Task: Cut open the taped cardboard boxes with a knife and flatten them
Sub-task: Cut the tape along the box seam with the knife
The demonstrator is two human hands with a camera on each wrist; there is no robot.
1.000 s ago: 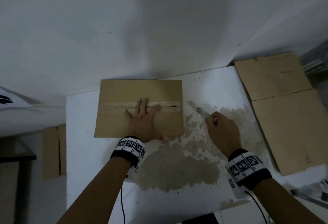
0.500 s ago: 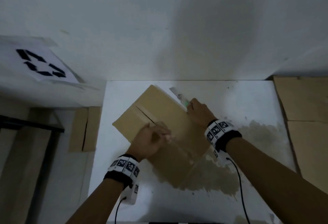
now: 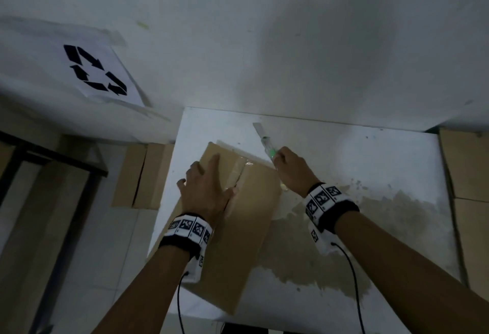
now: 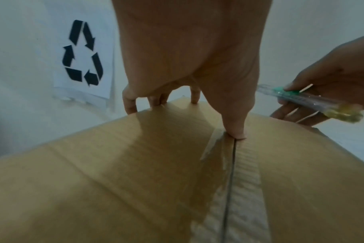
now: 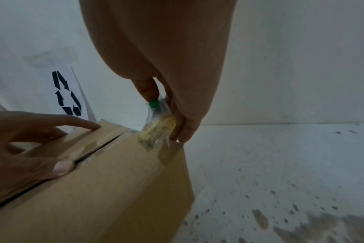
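Note:
A brown cardboard box (image 3: 238,230) lies on the white table (image 3: 370,148), its taped seam (image 3: 235,175) split and running away from me. My left hand (image 3: 206,175) presses flat on the box top, fingers (image 4: 131,105) reaching the far edge and thumb (image 4: 235,126) on the seam. My right hand (image 3: 283,161) grips a clear utility knife (image 3: 264,140) with a green slider at the box's far right corner, blade pointing toward the wall. The knife handle (image 5: 158,125) hangs just over the box (image 5: 94,197) edge. From the left wrist the knife (image 4: 314,102) shows right of the box (image 4: 114,180).
Flattened cardboard (image 3: 465,188) lies along the table's right edge. More cardboard pieces (image 3: 140,175) lie on the floor to the left, beside a black frame (image 3: 53,153). A paper with a recycling sign (image 3: 98,71) is taped to the wall. The tabletop has a large worn brown patch (image 3: 317,254).
The box has turned so its seam points away from me. My left hand went from curled at the seam to flat on top. The knife hand stays at the far right corner.

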